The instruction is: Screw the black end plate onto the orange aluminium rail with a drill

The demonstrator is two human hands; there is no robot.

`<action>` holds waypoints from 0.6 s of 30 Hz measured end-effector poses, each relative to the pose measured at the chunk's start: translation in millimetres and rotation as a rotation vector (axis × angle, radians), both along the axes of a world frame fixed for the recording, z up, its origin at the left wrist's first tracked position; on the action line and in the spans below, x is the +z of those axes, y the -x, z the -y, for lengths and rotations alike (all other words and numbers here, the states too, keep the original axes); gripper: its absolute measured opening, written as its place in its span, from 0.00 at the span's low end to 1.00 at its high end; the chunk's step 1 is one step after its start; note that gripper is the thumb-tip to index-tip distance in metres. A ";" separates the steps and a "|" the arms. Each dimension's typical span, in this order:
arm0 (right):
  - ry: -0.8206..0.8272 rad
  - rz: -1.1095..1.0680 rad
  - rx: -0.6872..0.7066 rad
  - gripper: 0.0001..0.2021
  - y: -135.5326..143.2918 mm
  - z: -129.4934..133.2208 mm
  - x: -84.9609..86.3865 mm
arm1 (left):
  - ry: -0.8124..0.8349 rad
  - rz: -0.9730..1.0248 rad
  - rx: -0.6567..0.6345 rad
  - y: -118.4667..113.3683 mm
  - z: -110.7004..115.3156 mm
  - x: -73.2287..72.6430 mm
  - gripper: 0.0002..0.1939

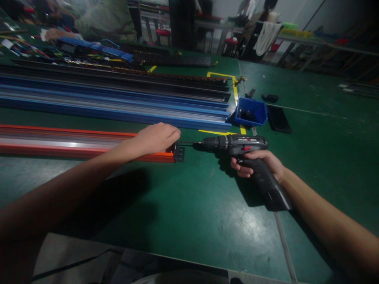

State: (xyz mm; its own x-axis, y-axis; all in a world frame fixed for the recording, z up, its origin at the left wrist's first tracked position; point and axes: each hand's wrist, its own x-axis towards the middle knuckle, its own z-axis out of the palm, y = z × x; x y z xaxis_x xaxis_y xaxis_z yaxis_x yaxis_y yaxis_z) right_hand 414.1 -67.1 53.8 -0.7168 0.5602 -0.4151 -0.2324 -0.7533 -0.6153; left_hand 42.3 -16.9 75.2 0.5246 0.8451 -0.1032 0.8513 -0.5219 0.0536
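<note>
My right hand [257, 163] grips a black cordless drill [247, 144] by its handle, fingers wrapped near the trigger. A long thin bit [191, 142] runs left from the chuck to the end of an orange aluminium profile [160, 157]. At that end sits a black end cap [180, 154] with slots in its tab. Curled over the profile's end, just behind the cap, is my left hand [158, 138]. Its fingertips are hidden, so I cannot tell whether it pinches a small part or only the profile.
Behind the orange profile lies a stack of blue profiles [133, 106], with black profiles [148, 81] beyond. A blue bin [251, 112] holds small dark parts. Next to it rests a black flat object [279, 118]. Wires and a person's hand [59, 34] are across the green table [189, 209].
</note>
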 end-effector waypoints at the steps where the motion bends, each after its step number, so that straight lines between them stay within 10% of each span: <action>1: 0.000 0.000 -0.001 0.13 0.0 0.0 -0.1 | -0.001 -0.005 -0.002 0.1 -0.1 -0.2 0.26; 18: 0.019 -0.044 0.014 0.14 0.2 -0.8 -0.6 | 0.011 -0.007 0.029 -2.0 0.6 0.5 0.27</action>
